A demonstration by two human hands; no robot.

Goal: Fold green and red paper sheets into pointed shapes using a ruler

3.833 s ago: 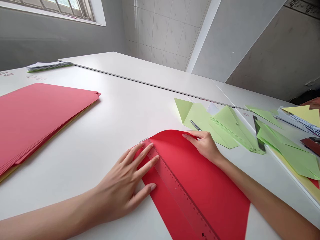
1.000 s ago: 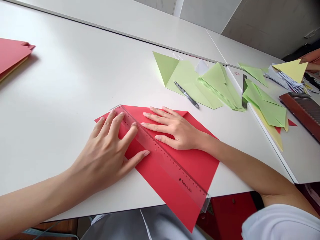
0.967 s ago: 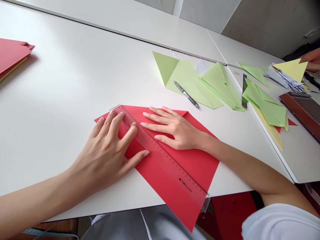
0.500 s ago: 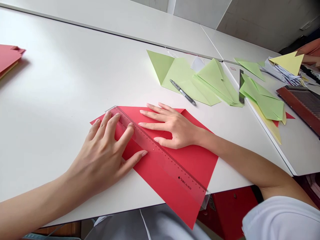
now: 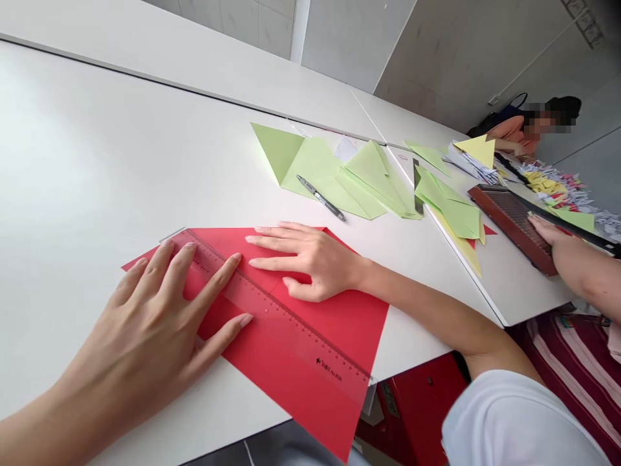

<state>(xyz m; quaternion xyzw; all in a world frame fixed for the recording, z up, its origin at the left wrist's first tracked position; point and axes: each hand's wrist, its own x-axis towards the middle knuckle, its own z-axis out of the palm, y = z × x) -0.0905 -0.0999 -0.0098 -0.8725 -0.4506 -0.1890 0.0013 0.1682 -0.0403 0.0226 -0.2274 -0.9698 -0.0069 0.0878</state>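
My right hand point(image 5: 310, 262) has come down from lifting and, in the head view, lies flat on the red paper point(image 5: 334, 317), lower centre of the frame, I think keeping it folded. My left hand point(image 5: 150, 317) presses the clear ruler point(image 5: 269, 316), probably against slipping. Both grips are spread wide, clasping nothing.

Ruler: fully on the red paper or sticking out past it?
Sticking out at both ends: the ruler lies across the red paper, with clear plastic showing past the paper's far and near edges.
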